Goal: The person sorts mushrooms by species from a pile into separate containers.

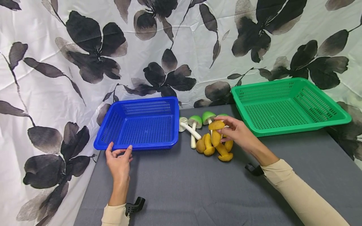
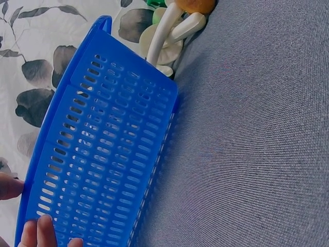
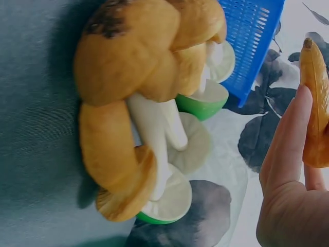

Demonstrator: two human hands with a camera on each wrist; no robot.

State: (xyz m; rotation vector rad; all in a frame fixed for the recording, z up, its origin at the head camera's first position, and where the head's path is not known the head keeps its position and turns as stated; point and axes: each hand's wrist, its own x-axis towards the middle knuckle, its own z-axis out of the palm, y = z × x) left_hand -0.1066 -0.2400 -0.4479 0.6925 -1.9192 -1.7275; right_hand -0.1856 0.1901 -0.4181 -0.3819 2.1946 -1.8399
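My right hand holds a yellow-brown toy mushroom above the pile, pinched between thumb and fingers; the right wrist view shows part of it at the frame's edge. Beneath lie several more yellow-brown mushrooms, some overlapping. Behind them are white-stemmed mushrooms with green caps, partly covered by my right hand. At the near rim of the blue basket, my left hand grips with finger and thumb over the edge. Its other fingers rest against the slotted outer wall.
A green basket stands at the back right, with nothing inside. The blue basket's floor is bare too. Grey cloth covers the table, and a white floral curtain hangs directly behind it.
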